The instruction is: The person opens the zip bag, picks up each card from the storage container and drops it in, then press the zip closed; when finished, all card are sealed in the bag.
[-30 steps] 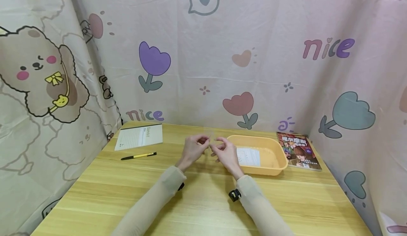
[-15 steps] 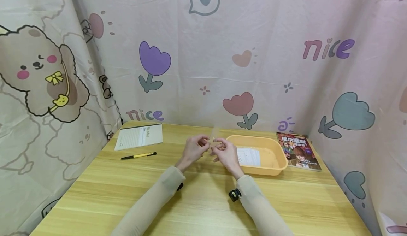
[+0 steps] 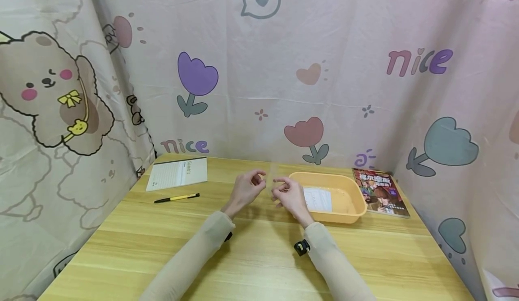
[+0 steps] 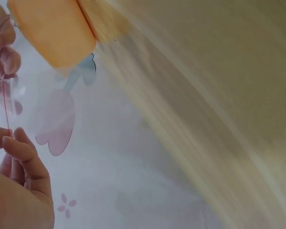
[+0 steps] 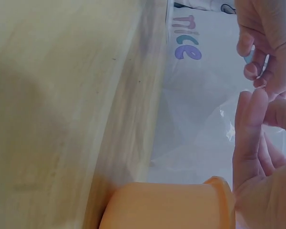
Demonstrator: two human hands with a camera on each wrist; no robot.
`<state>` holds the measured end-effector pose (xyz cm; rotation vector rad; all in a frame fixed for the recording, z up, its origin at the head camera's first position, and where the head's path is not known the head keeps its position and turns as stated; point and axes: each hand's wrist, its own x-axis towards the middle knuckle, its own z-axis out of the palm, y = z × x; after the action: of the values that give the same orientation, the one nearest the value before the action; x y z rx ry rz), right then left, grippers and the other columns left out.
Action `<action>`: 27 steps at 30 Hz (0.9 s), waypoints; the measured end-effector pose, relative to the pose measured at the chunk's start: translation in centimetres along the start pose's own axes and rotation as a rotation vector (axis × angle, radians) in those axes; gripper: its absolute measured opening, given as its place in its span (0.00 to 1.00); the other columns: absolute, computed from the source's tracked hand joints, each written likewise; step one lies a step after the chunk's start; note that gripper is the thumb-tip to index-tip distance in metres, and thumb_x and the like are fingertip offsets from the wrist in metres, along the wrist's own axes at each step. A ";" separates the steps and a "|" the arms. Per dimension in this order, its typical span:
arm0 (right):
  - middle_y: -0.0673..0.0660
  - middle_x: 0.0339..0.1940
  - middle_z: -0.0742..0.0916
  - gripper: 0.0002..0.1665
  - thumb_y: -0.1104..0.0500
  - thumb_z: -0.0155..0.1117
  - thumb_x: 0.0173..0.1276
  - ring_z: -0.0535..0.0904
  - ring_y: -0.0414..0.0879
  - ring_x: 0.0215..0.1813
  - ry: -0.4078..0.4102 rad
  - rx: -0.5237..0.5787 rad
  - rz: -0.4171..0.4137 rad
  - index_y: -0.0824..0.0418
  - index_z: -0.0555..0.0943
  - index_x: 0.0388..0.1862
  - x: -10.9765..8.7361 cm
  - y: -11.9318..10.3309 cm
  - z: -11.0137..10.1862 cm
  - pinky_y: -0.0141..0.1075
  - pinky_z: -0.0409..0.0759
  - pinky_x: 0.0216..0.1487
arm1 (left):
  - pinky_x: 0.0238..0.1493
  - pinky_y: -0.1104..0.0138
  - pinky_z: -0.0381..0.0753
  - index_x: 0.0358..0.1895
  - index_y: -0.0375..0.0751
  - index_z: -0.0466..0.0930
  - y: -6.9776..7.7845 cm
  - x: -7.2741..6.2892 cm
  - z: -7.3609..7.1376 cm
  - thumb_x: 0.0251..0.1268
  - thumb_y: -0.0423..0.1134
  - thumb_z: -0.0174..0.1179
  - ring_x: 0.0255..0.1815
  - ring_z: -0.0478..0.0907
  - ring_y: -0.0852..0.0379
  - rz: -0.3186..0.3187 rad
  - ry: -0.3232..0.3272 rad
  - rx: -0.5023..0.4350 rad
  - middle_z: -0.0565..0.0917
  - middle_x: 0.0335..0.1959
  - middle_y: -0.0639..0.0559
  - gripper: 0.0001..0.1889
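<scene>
Over the middle of the wooden table, my left hand (image 3: 245, 190) and right hand (image 3: 291, 197) face each other with a clear zip-lock bag (image 4: 10, 105) between them. In the left wrist view, a red line runs along the bag's upper edge. My left thumb and fingers pinch one end of that edge, and my right fingers hold the other. The see-through bag is barely visible in the head view. In the right wrist view, faint glints show on its film (image 5: 229, 126) beside my right fingers.
An orange-yellow plastic basin (image 3: 345, 219) stands right beside my right hand, a white printed sheet (image 3: 318, 200) inside. Further right lies a magazine (image 3: 381, 193). At the left are a notebook (image 3: 178, 175) and a yellow-black pen (image 3: 177, 198). A patterned curtain (image 3: 259, 89) hangs behind the table.
My hands, close together before, have drawn slightly apart, the right one moving a little rightward. The gap between the fingertips is wider. The basin, notebook and pen stay put.
</scene>
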<state>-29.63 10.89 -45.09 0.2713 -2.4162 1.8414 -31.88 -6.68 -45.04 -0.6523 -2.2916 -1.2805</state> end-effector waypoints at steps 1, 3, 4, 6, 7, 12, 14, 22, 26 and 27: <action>0.64 0.31 0.88 0.21 0.67 0.63 0.61 0.87 0.50 0.27 -0.012 -0.012 -0.001 0.64 0.81 0.54 -0.1 0.0 0.0 0.52 0.86 0.25 | 0.23 0.73 0.78 0.44 0.38 0.84 0.0 0.1 0.0 0.58 0.29 0.62 0.23 0.77 0.64 0.007 0.005 0.007 0.82 0.25 0.53 0.11; 0.62 0.30 0.88 0.20 0.66 0.62 0.61 0.87 0.51 0.27 -0.038 -0.038 -0.010 0.65 0.82 0.54 -0.1 0.1 -0.1 0.52 0.85 0.24 | 0.24 0.73 0.78 0.47 0.39 0.83 0.0 0.2 -0.1 0.58 0.30 0.64 0.25 0.78 0.63 0.023 0.011 0.017 0.82 0.28 0.52 0.13; 0.62 0.30 0.88 0.20 0.66 0.61 0.60 0.86 0.52 0.27 -0.054 -0.056 -0.021 0.65 0.82 0.53 -0.1 0.0 -0.2 0.52 0.85 0.24 | 0.25 0.73 0.78 0.49 0.39 0.83 0.0 0.2 -0.1 0.58 0.30 0.64 0.26 0.78 0.62 0.032 0.013 0.022 0.83 0.29 0.52 0.14; 0.62 0.30 0.88 0.20 0.66 0.61 0.61 0.86 0.56 0.28 -0.090 -0.096 -0.036 0.66 0.83 0.53 -0.2 0.0 -0.2 0.52 0.85 0.23 | 0.25 0.73 0.79 0.51 0.39 0.83 0.0 0.4 -0.2 0.58 0.30 0.65 0.28 0.79 0.61 0.053 0.011 0.028 0.83 0.32 0.51 0.16; 0.64 0.30 0.88 0.19 0.66 0.60 0.61 0.86 0.59 0.29 -0.108 -0.113 -0.041 0.66 0.83 0.52 -0.2 0.0 -0.3 0.53 0.84 0.23 | 0.26 0.72 0.79 0.52 0.39 0.83 0.0 0.4 -0.3 0.59 0.31 0.65 0.28 0.79 0.61 0.064 0.009 0.032 0.83 0.32 0.51 0.16; 0.68 0.33 0.87 0.18 0.65 0.60 0.63 0.83 0.68 0.32 -0.154 -0.157 -0.045 0.61 0.84 0.52 -0.4 -0.1 -0.4 0.55 0.83 0.24 | 0.31 0.70 0.82 0.46 0.38 0.86 0.0 0.8 -0.7 0.60 0.29 0.63 0.29 0.80 0.61 0.092 -0.018 0.026 0.84 0.30 0.51 0.11; 0.66 0.31 0.87 0.18 0.65 0.60 0.62 0.83 0.65 0.29 -0.124 -0.151 -0.047 0.60 0.85 0.50 -0.3 0.0 -0.5 0.52 0.84 0.23 | 0.31 0.71 0.82 0.42 0.36 0.87 0.0 0.9 -1.0 0.60 0.28 0.63 0.28 0.80 0.62 0.080 -0.029 0.020 0.85 0.28 0.50 0.09; 0.57 0.27 0.85 0.11 0.65 0.63 0.63 0.81 0.48 0.18 0.079 -0.070 -0.048 0.60 0.87 0.44 -0.3 -0.3 -0.6 0.44 0.86 0.25 | 0.28 0.74 0.81 0.36 0.37 0.89 0.1 1.4 -1.8 0.57 0.28 0.61 0.25 0.79 0.64 0.025 -0.054 0.018 0.88 0.28 0.49 0.08; 0.58 0.26 0.85 0.11 0.64 0.63 0.65 0.81 0.45 0.18 0.077 -0.042 -0.069 0.60 0.87 0.44 -0.1 -0.2 -0.7 0.46 0.86 0.26 | 0.27 0.73 0.81 0.37 0.37 0.89 0.0 1.7 -2.2 0.57 0.29 0.62 0.25 0.80 0.63 0.000 -0.063 0.013 0.88 0.28 0.49 0.08; 0.58 0.26 0.85 0.11 0.64 0.63 0.65 0.81 0.45 0.18 0.070 -0.039 -0.079 0.61 0.87 0.44 -0.1 -0.1 -0.7 0.48 0.86 0.26 | 0.26 0.73 0.81 0.37 0.37 0.88 0.0 1.7 -2.3 0.57 0.29 0.62 0.25 0.80 0.63 -0.014 -0.072 0.004 0.87 0.28 0.49 0.07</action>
<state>-29.49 11.57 -44.79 0.2898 -2.3562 1.7397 -32.94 -8.32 -42.94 -0.6928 -2.3599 -1.2782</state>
